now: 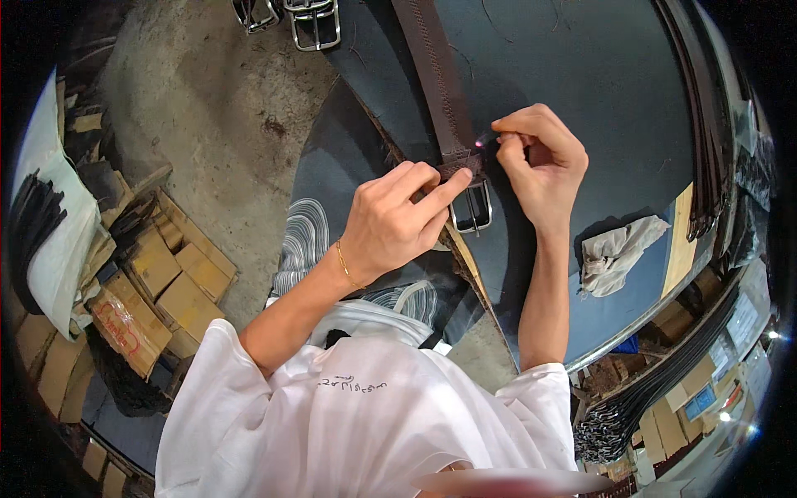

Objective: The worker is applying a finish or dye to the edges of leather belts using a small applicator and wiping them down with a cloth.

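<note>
A dark brown stitched belt (436, 70) lies lengthwise on the dark worktop (581, 83), with a silver buckle (484, 207) at its near end. My left hand (390, 216), wearing a thin gold bracelet, has its fingers curled over the belt's looped end (455, 159), holding it just above the buckle. Just right of the belt, my right hand (541, 166) is pinched, apart from the buckle; what sits between thumb and forefinger is too small and hidden to name. A small pinkish-purple glint shows beside those fingertips.
A crumpled grey cloth (614, 257) lies lower right on the worktop. Dark straps (689, 124) run along its right side. Silver buckles (314, 21) sit at the top edge. Cardboard boxes (166, 274) and a white sheet with black strips (50, 257) are at left; more straps (631, 390) hang lower right.
</note>
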`<state>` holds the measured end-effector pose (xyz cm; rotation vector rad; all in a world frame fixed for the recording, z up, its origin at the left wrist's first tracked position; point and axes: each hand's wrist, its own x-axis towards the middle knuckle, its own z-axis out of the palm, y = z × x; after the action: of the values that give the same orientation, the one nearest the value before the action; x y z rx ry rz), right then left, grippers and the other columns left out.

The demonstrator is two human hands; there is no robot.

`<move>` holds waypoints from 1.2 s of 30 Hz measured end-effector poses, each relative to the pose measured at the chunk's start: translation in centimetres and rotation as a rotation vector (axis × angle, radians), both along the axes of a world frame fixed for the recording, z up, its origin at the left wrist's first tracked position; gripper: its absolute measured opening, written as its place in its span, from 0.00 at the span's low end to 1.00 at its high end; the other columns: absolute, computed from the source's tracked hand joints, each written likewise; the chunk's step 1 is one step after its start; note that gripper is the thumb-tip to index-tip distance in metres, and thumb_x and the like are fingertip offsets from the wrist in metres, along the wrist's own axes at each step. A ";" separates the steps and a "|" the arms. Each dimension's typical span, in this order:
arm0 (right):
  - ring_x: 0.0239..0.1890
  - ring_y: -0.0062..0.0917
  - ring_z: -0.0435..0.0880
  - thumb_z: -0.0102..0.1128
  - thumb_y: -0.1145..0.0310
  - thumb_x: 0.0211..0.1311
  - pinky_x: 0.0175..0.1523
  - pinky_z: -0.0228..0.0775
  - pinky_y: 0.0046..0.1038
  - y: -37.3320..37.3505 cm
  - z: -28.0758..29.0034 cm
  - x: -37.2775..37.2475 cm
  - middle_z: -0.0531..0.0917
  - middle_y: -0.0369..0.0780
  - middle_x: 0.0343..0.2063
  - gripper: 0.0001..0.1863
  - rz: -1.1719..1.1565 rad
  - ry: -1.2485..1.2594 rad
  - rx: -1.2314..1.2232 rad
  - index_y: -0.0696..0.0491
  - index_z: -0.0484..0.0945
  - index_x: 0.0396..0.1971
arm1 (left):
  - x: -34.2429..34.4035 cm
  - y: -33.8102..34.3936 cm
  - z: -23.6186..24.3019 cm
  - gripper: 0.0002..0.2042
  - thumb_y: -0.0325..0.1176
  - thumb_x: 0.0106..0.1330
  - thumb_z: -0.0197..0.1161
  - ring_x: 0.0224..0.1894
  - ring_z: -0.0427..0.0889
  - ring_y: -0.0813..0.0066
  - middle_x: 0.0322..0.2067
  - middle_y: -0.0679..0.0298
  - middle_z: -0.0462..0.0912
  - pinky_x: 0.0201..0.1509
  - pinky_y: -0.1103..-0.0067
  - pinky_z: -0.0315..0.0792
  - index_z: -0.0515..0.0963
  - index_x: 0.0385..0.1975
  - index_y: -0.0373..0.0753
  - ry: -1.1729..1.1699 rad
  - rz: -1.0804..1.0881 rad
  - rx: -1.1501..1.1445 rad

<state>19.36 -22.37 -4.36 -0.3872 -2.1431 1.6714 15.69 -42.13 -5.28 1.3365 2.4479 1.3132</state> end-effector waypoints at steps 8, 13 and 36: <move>0.25 0.13 0.73 0.60 0.84 0.47 0.30 0.66 0.18 0.1 0.4 -0.2 0.82 0.33 0.25 0.07 0.075 -0.040 0.166 0.58 0.84 0.26 | -0.1 -0.1 -0.5 0.26 0.17 0.45 0.66 0.28 0.78 0.66 0.29 0.60 0.77 0.31 0.75 0.75 0.84 0.49 0.40 -0.002 -0.002 0.024; 0.24 0.15 0.75 0.61 0.84 0.46 0.31 0.68 0.19 0.1 0.3 -0.3 0.83 0.35 0.25 0.08 0.083 -0.042 0.197 0.58 0.84 0.27 | -0.1 0.0 -0.7 0.26 0.17 0.46 0.66 0.28 0.79 0.66 0.29 0.60 0.78 0.31 0.75 0.76 0.85 0.49 0.41 -0.005 0.006 0.040; 0.28 0.12 0.74 0.58 0.84 0.57 0.33 0.65 0.16 0.2 0.3 0.1 0.81 0.35 0.29 0.07 0.045 -0.013 -0.104 0.61 0.84 0.32 | -2.4 -0.2 0.4 0.22 0.19 0.50 0.68 0.23 0.78 0.72 0.30 0.63 0.77 0.26 0.77 0.75 0.82 0.49 0.39 0.071 -0.139 -0.020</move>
<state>19.41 -22.20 -4.06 -0.3834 -2.0939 1.8157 13.31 -42.33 -4.86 1.5433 2.3556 1.2266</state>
